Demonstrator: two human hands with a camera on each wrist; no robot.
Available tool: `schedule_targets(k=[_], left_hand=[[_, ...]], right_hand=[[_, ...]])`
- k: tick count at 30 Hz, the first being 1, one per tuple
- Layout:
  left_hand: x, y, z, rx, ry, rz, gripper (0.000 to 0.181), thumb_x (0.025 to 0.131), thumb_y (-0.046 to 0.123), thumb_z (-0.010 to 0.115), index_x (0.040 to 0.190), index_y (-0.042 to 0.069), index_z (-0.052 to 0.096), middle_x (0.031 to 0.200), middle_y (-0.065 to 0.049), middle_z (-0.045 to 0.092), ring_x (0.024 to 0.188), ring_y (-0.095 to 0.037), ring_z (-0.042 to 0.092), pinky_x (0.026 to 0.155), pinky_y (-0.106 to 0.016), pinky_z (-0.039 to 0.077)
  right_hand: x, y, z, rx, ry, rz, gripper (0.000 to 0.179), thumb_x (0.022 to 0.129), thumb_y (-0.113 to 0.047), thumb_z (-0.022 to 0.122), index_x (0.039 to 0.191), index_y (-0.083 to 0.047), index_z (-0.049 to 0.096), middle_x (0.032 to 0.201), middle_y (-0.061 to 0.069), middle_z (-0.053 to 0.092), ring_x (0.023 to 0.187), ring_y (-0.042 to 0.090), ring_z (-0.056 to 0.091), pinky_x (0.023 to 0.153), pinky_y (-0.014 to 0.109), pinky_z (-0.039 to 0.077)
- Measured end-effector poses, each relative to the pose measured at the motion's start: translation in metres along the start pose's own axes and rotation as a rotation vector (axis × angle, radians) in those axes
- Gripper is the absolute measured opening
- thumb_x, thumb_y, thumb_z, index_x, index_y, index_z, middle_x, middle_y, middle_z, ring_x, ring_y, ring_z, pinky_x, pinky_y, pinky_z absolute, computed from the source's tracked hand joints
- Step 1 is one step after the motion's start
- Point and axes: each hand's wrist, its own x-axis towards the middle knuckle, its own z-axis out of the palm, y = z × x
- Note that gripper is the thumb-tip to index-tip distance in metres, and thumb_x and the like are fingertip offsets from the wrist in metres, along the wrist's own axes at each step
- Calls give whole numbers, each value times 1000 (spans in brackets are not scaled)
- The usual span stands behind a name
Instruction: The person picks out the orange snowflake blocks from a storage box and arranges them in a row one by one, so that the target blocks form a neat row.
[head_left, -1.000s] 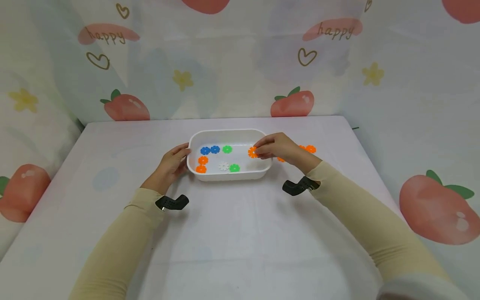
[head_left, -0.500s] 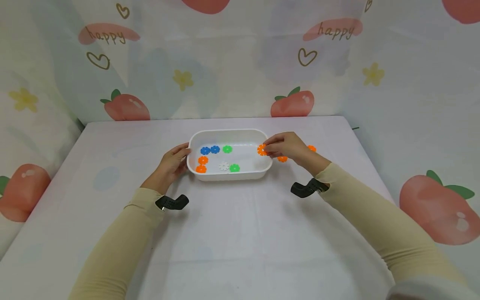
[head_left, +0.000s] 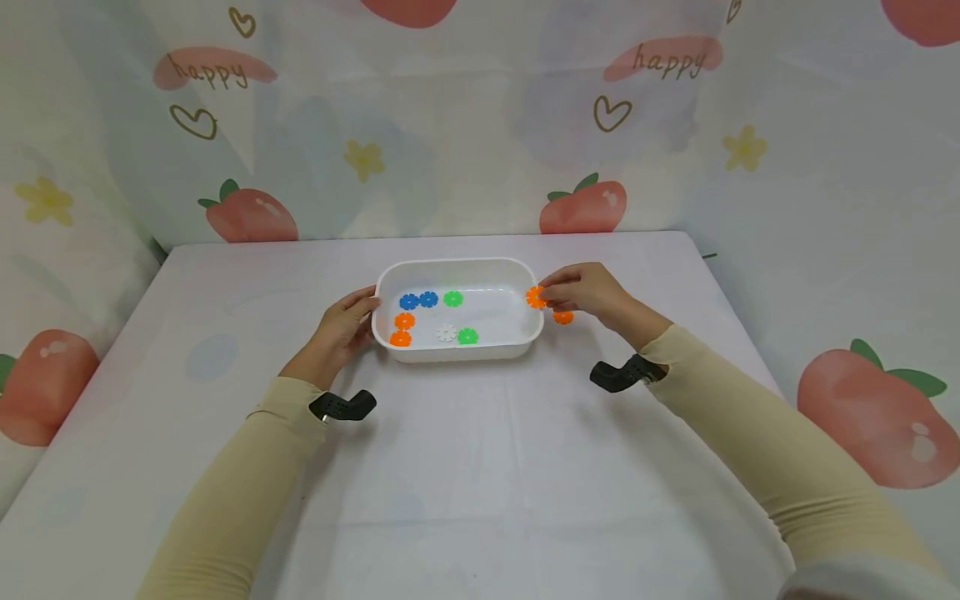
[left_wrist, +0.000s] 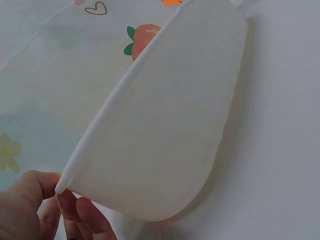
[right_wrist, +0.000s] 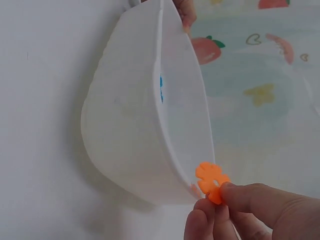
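Observation:
A white oblong plastic tub (head_left: 457, 353) stands on the table. My left hand (head_left: 337, 329) grips its left end; in the left wrist view the thumb and fingers (left_wrist: 90, 215) hold the rim corner. At the tub's right rim, my right hand (head_left: 588, 292) pinches an orange flower-shaped plastic disc (right_wrist: 207, 172) between thumb and fingers. Inside the tub lie two blue discs (head_left: 428, 299), two green discs (head_left: 453, 298), two orange discs (head_left: 405, 321) and a white disc (head_left: 447, 333). Below the right fingers another orange disc (head_left: 563, 317) rests on the table.
A white cloth covers the table (head_left: 450, 467). Behind it hangs a patterned backdrop (head_left: 450, 183) with peaches, hearts and lettering. Black straps (head_left: 342, 406) sit at both wrists.
My right hand has moved right with the orange disc, from over the tub's inside to its right rim. Orange discs farther right are now hidden behind this hand. The left hand keeps its grip.

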Motion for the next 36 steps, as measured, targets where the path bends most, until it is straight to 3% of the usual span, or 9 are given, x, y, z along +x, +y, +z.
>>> schedule_targets(k=[17,29,36], left_hand=[[-1,1,1,3,12,2,43,99,30,60,141,28,55,144,0,49,101,-16,50,74,-19,45],[-2,0,0,-8,2,-7,44,99,29,60,142,28,53,145,0,48,100,-15,49,74,-19,45],[-2,0,1,-2,10,-4,43,99,30,60,141,29,54,145,0,48,102,-16,49,76,-19,46]], right_hand=[[3,15,-14,6,48,32,39,97,-16,63,130,4,58,126,22,59,110,33,63,97,38,51],[11,35,-23,47,42,86,40,98,-15,60,133,6,55,132,23,56,94,15,67,92,29,53],[11,45,-30,63,48,132,42,98,-17,60,134,4,54,135,21,53,103,20,66,96,31,51]])
